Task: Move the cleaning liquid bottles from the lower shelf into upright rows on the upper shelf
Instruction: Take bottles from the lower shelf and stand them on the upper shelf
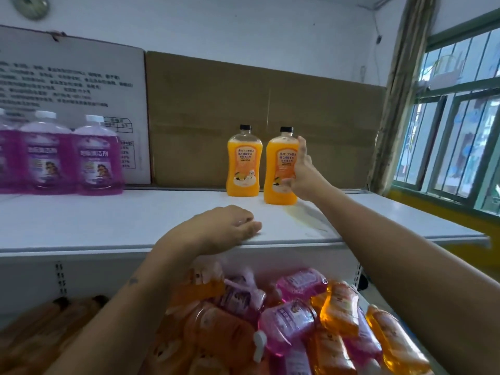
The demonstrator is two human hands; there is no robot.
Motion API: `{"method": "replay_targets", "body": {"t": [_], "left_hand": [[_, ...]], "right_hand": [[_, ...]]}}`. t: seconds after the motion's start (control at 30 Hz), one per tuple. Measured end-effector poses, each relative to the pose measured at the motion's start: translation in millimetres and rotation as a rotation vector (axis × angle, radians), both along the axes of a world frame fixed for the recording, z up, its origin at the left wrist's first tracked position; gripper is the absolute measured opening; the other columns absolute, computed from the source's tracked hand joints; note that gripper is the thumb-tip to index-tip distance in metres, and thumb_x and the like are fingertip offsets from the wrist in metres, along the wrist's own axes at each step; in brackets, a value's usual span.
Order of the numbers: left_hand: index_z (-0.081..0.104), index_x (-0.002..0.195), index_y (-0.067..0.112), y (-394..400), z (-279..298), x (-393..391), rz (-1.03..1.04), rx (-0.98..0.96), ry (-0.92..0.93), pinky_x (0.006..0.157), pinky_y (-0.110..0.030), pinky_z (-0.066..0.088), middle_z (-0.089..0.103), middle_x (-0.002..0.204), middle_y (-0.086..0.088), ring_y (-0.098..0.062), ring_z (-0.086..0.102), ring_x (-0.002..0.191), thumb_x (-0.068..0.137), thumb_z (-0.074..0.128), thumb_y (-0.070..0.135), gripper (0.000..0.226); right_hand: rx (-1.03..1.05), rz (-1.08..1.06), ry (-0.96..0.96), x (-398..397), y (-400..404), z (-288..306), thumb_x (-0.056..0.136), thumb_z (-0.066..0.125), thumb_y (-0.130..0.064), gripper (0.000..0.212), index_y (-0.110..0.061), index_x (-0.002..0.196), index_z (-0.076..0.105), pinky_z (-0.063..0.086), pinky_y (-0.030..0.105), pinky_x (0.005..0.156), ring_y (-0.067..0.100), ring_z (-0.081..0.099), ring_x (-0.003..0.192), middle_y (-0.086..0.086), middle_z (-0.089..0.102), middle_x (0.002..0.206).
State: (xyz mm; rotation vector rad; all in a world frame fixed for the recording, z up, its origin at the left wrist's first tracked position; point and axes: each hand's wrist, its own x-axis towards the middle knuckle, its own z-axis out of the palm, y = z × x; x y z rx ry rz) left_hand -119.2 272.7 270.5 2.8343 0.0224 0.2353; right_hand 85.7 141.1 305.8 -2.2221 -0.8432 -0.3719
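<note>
Restocking at an early stage: two orange bottles up, heap below remaining.

Right hand (301,171) grips the second black-capped orange plastic bottle (281,169) standing on the white upper shelf (135,220) beside the first orange bottle (244,162); left hand (224,226) rests relaxed on the shelf edge. Purple bottles (97,158) stand left. Jumbled orange and pink bottles (286,323) fill the lower shelf. Label script illegible.

The white upper shelf (135,220) carries three purple bottles (97,158) upright at nine o'clock and two orange bottles (244,163) upright near twelve; the lower shelf (378,296) at six o'clock holds a heap of orange and pink bottles (286,326) lying down
</note>
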Motion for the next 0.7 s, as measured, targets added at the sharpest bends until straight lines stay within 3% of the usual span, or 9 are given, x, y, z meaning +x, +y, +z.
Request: {"method": "replay_targets", "body": {"t": [0.23, 0.4, 0.53, 0.7], "left_hand": [[0.055, 0.131, 0.022, 3, -1, 1, 0.005, -0.038, -0.017, 0.107, -0.044, 0.039, 0.053, 0.141, 0.002, -0.017, 0.048, 0.125, 0.101, 0.036, 0.052, 0.047], [0.052, 0.135, 0.028, 3, -3, 1, 0.033, -0.037, -0.053, 0.109, -0.044, 0.037, 0.051, 0.144, 0.006, -0.015, 0.046, 0.128, 0.101, 0.038, 0.049, 0.043], [0.052, 0.135, 0.029, 5, -3, 3, 0.035, -0.020, -0.050, 0.109, -0.042, 0.037, 0.051, 0.143, 0.008, -0.013, 0.046, 0.127, 0.101, 0.038, 0.049, 0.042], [0.053, 0.135, 0.028, 6, -4, 1, 0.051, -0.059, -0.055, 0.108, -0.038, 0.037, 0.052, 0.142, 0.007, -0.013, 0.047, 0.127, 0.101, 0.041, 0.048, 0.041]], "right_hand": [[0.030, -0.057, -0.012, 22, 21, -6, 0.091, 0.066, -0.008, 0.114, -0.037, 0.149, -0.029, 0.049, 0.044, 0.100, 0.027, 0.051, 0.120, 0.013, 0.022, 0.151], [0.034, -0.075, -0.052, 28, 25, -8, 0.092, 0.064, -0.011, 0.113, -0.037, 0.148, -0.030, 0.048, 0.034, 0.081, 0.021, 0.055, 0.099, 0.015, 0.027, 0.149], [0.076, -0.056, -0.060, 30, 24, -14, 0.093, 0.065, -0.013, 0.114, -0.042, 0.146, -0.031, 0.050, 0.039, 0.088, 0.025, 0.059, 0.109, 0.012, 0.028, 0.153], [0.173, 0.007, -0.043, 39, 19, -21, 0.094, 0.066, -0.023, 0.108, -0.052, 0.143, -0.026, 0.048, 0.048, 0.102, 0.024, 0.058, 0.117, 0.006, 0.045, 0.145]]}}
